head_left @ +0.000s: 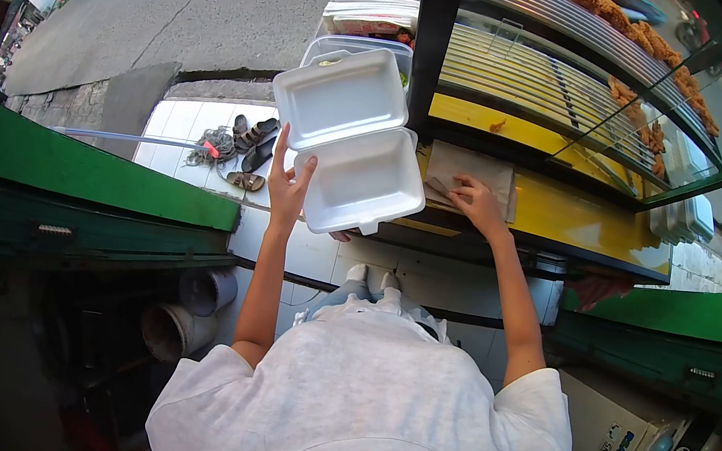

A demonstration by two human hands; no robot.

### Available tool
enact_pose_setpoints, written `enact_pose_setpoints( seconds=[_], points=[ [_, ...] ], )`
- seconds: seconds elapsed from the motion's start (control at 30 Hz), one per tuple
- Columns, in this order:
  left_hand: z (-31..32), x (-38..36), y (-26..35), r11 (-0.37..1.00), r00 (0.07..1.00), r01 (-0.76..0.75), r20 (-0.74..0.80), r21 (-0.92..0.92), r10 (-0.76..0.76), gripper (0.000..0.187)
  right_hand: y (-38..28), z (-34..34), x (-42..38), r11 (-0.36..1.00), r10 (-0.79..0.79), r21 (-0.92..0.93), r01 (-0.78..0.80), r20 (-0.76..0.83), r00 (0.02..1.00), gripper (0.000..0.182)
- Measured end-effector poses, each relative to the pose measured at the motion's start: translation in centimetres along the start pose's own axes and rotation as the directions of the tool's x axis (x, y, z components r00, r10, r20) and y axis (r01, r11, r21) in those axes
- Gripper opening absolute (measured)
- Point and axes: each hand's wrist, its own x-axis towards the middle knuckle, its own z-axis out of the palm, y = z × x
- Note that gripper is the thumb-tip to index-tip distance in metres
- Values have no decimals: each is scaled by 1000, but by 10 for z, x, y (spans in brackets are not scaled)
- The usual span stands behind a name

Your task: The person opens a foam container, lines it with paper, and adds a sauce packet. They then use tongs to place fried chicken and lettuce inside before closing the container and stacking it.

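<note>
Now the left hand (287,195) grips an open white foam clamshell box (366,181) left of the long yellow counter (572,222), while the right hand (476,204), pinching or not I can't tell, touches brown rectangular paper (474,168) atop it, seemingly separating sheets, which calls for delicate fingertips.

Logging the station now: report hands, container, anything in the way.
Left hand holding foam container, lid open. Right hand at brown paper, grip unclear. Nothing seen blocking either hand.
</note>
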Motion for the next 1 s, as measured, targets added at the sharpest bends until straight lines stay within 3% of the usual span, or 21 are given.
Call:
enact_pose_setpoints(
  seconds=[0.17,0.23,0.53,0.67,0.73,0.87,1.0],
  points=[
    [-6,4,2,999,1000,12,8,39,-13,69,-5,-10,3,992,-5,125,-2,50,999,19],
    [-13,5,-1,999,1000,17,17,42,-17,69,-6,-12,4,982,57,173,-72,94,994,18],
    [-29,13,-3,998,996,-58,64,36,56,69,-1,-6,6,977,116,166,-132,99,988,18],
    [-30,10,3,1000,996,1,84,-3,-1,69,3,-11,8,964,150,200,-173,126,981,17],
    [-32,10,4,999,995,35,97,-11,-33,69,4,-10,8,937,144,308,-167,97,985,21],
    [-33,11,-3,1000,996,1,91,7,-2,69,-11,-3,6,966,161,195,-169,57,985,29],
    [-34,10,-4,1000,997,-18,75,-5,18,69,-24,11,9,980,194,58,-190,-78,978,40]
  ],
)
